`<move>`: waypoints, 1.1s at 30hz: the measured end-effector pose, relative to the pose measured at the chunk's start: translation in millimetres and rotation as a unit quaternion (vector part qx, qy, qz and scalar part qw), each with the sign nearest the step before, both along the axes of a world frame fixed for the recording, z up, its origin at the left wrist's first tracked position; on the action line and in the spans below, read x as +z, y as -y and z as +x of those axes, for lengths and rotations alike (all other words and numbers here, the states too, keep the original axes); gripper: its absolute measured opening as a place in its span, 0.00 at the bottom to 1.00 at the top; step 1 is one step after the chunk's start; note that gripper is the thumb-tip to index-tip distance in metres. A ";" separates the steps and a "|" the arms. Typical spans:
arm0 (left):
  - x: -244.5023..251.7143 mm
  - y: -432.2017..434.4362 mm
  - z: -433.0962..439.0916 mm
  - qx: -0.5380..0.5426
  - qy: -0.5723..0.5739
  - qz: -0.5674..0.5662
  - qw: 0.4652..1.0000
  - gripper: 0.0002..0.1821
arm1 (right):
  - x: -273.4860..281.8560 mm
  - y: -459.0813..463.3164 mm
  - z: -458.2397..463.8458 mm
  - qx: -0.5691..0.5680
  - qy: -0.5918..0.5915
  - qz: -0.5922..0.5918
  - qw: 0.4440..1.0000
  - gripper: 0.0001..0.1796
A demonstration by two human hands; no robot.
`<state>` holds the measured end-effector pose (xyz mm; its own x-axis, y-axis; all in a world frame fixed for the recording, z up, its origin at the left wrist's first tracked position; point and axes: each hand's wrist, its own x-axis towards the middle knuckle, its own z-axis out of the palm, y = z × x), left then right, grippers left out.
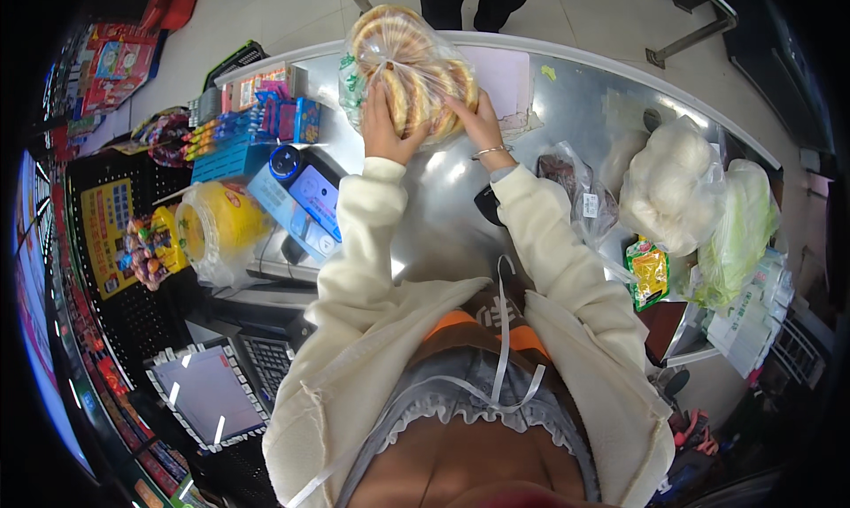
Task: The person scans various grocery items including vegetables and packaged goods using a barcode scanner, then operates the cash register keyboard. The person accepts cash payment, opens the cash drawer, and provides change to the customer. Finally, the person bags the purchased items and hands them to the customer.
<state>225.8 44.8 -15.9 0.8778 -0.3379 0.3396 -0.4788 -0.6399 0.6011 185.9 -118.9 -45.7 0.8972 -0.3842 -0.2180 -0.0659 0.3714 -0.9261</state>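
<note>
A knotted clear plastic bag of round, golden-brown breads (418,70) is at the far edge of the metal counter (431,196), with green print on its left side. My left hand (392,126) grips the bag's near left side, thumb and fingers spread over the plastic. On the near right side, my right hand (479,123) holds it, its fingertips partly hidden by the bag. A silver bangle circles my right wrist. Below my right forearm, a black object (488,206) is mostly covered by the sleeve.
Rightward lie a bag of dark food (584,189), bagged white round items (674,183), a yellow-green pouch (647,274) and bagged leafy cabbage (737,229). Leftward are a payment device (312,203), small boxed goods (292,120), a yellow-labelled jar (229,222) and a register screen (212,392). A person's legs (471,3) stand beyond the counter.
</note>
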 end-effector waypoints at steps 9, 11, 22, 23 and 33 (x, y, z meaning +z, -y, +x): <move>0.7 -44.2 -14.9 0.003 -0.288 -0.326 0.900 0.27 | 50.9 -42.5 -42.4 0.001 -0.054 -0.261 0.964 0.32; 6.5 -61.9 -14.4 0.075 -0.355 -0.283 0.888 0.21 | 63.4 -58.4 -66.5 0.025 -0.086 -0.295 0.951 0.34; 8.1 -36.5 -72.2 0.064 -0.121 -0.130 0.982 0.29 | 61.0 -36.2 -146.5 0.063 0.014 -0.519 0.852 0.37; 7.8 -38.7 -78.8 0.038 -0.041 -0.073 0.996 0.29 | 56.4 -26.7 -158.2 0.050 0.005 -0.562 0.826 0.37; -0.6 -89.1 -231.5 0.198 -0.060 -0.112 0.972 0.22 | -4.8 10.1 -243.1 0.142 -0.147 -0.405 0.891 0.26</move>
